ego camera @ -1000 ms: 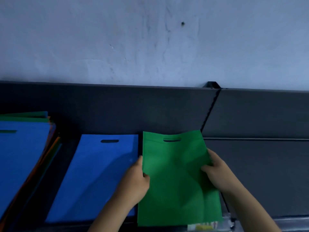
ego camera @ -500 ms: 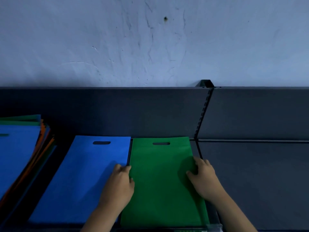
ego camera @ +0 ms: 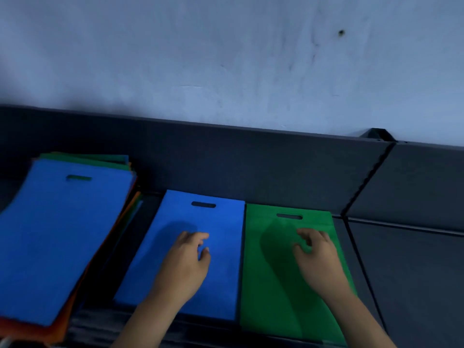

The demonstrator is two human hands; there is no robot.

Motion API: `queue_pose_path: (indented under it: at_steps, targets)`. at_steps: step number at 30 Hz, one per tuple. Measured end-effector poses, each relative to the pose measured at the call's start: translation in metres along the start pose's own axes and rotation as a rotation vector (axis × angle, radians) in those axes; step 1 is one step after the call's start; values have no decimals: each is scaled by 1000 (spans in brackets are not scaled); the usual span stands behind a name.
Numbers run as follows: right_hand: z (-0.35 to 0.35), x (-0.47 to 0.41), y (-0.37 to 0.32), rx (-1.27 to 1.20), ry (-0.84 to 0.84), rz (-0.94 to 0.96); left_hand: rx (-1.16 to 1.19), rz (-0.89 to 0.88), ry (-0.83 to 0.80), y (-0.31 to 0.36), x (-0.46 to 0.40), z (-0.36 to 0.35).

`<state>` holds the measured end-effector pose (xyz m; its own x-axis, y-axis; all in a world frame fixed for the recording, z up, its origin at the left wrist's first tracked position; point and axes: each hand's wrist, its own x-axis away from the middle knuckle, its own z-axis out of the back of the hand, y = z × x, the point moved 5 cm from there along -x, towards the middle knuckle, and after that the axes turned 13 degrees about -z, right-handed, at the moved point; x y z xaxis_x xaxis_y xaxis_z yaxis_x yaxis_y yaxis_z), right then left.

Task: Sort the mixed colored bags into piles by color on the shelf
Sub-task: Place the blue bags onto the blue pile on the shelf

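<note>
A dark grey metal shelf (ego camera: 414, 272) runs below a pale, scuffed plaster wall (ego camera: 226, 59). At lower left sits one mixed stack of flat fabric bags (ego camera: 57, 234), blue on top with green and orange edges showing. At centre lies one flat blue fabric bag (ego camera: 200, 222); my left hand (ego camera: 185, 262) is over it, fingers loosely curled, grasping nothing. Right of it, touching, lies one flat green fabric bag (ego camera: 276, 285) under my relaxed right hand (ego camera: 316, 259). No writing is legible.

Mixed stack (ego camera: 57, 237) cut off at left edge, lower bags hidden.
</note>
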<state>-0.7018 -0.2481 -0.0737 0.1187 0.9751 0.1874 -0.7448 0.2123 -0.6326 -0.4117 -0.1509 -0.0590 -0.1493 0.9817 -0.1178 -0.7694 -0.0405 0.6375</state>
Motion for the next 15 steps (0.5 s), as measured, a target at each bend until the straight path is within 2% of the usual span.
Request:
queue_pose_path:
  at_steps: [7,10,15]
  targets:
    - [-88,47,-124,-93,-101,226,12,-118,204,-47,20,120]
    - [-127,77,-174,-160,-162,286,-54,-158,272,-77,31,176]
    - [-188,120,-241,-313,-340,203,-60,15,335,-154,59,256]
